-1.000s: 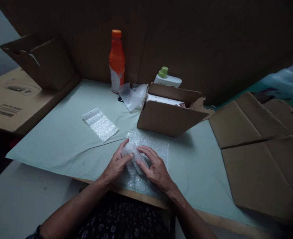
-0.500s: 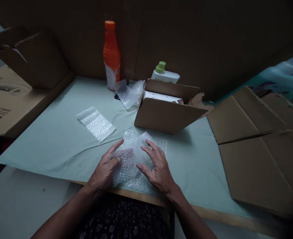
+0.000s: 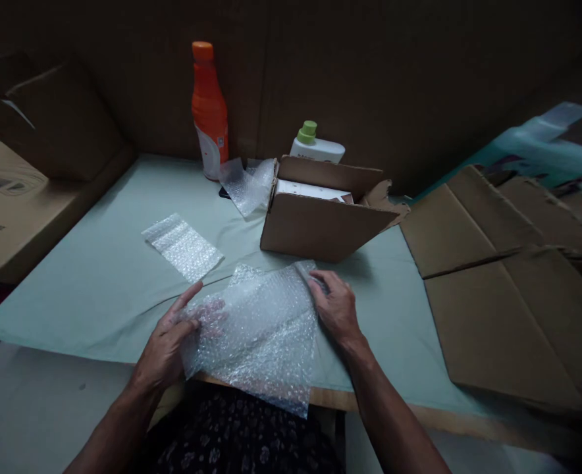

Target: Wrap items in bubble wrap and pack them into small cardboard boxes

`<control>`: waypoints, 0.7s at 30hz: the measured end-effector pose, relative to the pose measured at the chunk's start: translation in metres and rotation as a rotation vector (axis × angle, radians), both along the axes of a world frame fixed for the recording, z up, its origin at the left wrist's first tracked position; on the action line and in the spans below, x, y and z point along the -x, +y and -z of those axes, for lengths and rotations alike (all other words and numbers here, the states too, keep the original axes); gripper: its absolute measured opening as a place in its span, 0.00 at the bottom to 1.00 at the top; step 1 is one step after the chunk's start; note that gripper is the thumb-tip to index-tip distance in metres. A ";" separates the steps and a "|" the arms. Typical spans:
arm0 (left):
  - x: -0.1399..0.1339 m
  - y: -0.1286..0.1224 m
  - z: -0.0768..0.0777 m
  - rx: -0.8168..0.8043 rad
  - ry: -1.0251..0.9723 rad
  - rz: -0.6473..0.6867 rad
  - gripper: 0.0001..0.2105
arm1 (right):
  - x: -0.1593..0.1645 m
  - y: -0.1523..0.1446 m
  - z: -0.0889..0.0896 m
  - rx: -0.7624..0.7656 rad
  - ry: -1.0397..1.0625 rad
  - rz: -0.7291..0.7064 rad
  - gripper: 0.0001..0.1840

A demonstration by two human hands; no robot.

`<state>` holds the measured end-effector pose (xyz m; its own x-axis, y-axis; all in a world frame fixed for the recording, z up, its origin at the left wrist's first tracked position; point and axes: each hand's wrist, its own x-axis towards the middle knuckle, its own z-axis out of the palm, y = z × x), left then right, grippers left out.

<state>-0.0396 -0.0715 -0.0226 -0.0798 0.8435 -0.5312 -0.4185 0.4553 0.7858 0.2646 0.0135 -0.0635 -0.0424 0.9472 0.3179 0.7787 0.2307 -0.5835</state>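
A clear bubble wrap bag [image 3: 256,306] is stretched between my two hands over the front of the table. My left hand [image 3: 167,342] grips its left end, thumb on top, and some of the fingers show through the plastic behind it. At the right end, my right hand [image 3: 338,306] pinches the edge of the bag. Under it lies another bubble wrap piece [image 3: 281,382], whose lower corner hangs past the table's front edge. A flat bubble wrap pouch [image 3: 185,247] rests on the cloth beyond my left hand.
An upright cardboard box [image 3: 315,227] holds a white item. Behind stand an orange bottle [image 3: 209,112] and a white bottle with a green cap [image 3: 315,146]. Crumpled bubble wrap [image 3: 246,187] lies beside the box. Folded cardboard [image 3: 503,322] covers the right; a large carton [image 3: 49,204] is at left.
My hands have moved apart, and the bubble wrap bag is now spread wide between them. My right hand has closed on its right edge. The whole view has shifted slightly.
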 end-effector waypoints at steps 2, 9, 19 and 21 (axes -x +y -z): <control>0.001 0.002 -0.003 -0.018 0.041 0.005 0.47 | -0.009 -0.005 -0.014 -0.026 0.170 0.055 0.12; 0.007 0.005 -0.002 -0.119 0.222 0.148 0.35 | -0.053 -0.028 -0.043 -0.112 0.476 0.326 0.17; 0.052 0.029 -0.014 -0.288 0.852 -0.057 0.19 | -0.032 -0.052 -0.039 0.104 0.609 0.195 0.15; 0.073 0.033 -0.014 -0.285 0.969 -0.070 0.18 | -0.017 -0.058 -0.035 0.186 0.598 0.093 0.15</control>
